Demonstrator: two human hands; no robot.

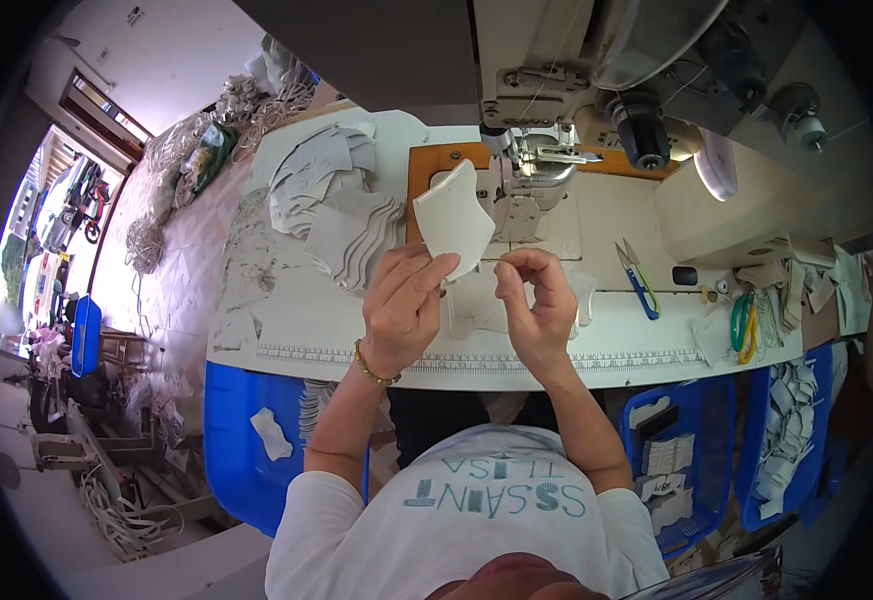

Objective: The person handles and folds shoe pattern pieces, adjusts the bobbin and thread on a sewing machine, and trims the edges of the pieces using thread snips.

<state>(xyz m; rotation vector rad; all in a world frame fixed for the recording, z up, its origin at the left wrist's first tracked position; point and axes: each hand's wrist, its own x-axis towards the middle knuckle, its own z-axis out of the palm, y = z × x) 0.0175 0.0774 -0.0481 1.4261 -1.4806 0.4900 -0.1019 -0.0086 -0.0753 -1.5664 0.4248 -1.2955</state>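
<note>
Around 7 or 8 o'clock from the sewing machine (545, 178), left hand (404, 302) pinches the white piece (454, 222); right hand (539, 305)'s curled at its 5ish, can't tell if holding anything. Light grip probably avoids creases.

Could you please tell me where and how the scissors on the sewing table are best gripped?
Probably take the scissors by their blue-and-green handles, the right hand coming from the near side: they lie flat, handles nearer, with the blades slightly parted and pointing away.
</note>
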